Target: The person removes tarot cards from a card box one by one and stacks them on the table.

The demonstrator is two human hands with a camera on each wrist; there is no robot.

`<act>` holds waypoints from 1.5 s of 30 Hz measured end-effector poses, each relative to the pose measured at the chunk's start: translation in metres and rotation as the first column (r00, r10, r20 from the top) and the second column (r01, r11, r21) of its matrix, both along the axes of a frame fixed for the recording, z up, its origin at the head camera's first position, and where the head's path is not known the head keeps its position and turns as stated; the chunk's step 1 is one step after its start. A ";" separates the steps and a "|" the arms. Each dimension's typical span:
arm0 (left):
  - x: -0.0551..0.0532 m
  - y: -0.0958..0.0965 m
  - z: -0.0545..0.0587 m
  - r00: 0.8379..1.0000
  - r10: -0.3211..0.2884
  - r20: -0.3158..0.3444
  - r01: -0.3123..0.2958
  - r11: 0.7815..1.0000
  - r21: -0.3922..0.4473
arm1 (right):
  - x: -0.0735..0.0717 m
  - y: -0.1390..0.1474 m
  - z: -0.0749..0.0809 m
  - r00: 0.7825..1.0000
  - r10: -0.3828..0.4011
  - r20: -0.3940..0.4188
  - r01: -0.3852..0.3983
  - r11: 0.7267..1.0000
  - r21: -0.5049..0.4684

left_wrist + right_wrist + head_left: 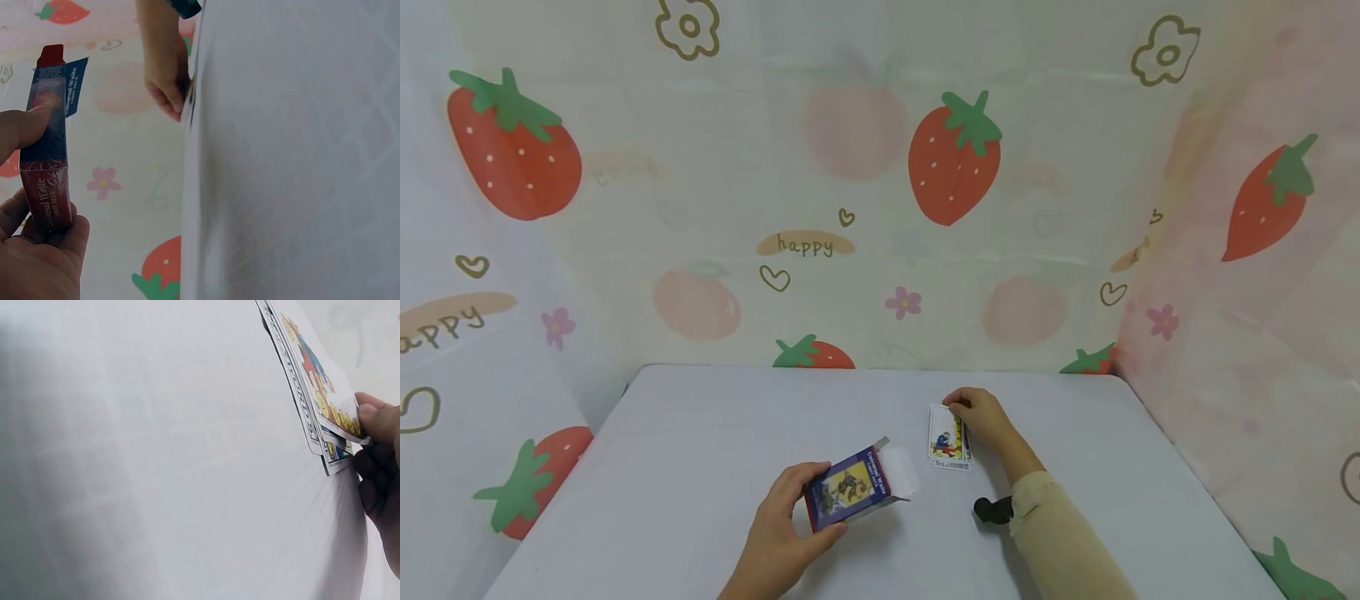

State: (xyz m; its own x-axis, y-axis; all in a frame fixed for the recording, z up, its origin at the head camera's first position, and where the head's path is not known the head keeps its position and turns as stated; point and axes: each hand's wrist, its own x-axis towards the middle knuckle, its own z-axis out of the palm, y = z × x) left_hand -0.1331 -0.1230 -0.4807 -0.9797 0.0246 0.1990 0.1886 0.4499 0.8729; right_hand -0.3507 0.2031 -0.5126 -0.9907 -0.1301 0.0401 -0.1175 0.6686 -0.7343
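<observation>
My left hand grips a blue tarot card box above the table, tilted, thumb along one side and fingers on the other. Its white end flap stands open toward the right; the inside cannot be seen. In the left wrist view the box shows blue and dark red sides with "Universal Waite" lettering. Further right, my right hand pinches the edge of the top tarot card on a small pile lying on the table. The right wrist view shows that card slightly lifted and bent over the cards beneath.
A white-covered table spreads under both hands. Behind it and at both sides hang cloth walls printed with strawberries. A small black object sticks out at the right sleeve's cuff.
</observation>
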 end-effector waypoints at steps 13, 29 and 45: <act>0.000 0.000 -0.001 1.000 0.002 0.005 -0.002 1.000 -0.001 | -0.004 0.000 -0.006 1.000 0.010 -0.007 -0.010 1.000 0.006; 0.000 -0.001 -0.003 0.999 -0.009 -0.044 0.010 1.000 0.008 | -0.007 0.001 -0.007 0.999 0.047 -0.013 -0.046 0.997 0.054; 0.002 0.001 -0.001 0.999 0.002 -0.035 -0.002 1.000 -0.006 | 0.004 0.000 0.008 1.000 -0.019 -0.016 0.019 1.000 -0.009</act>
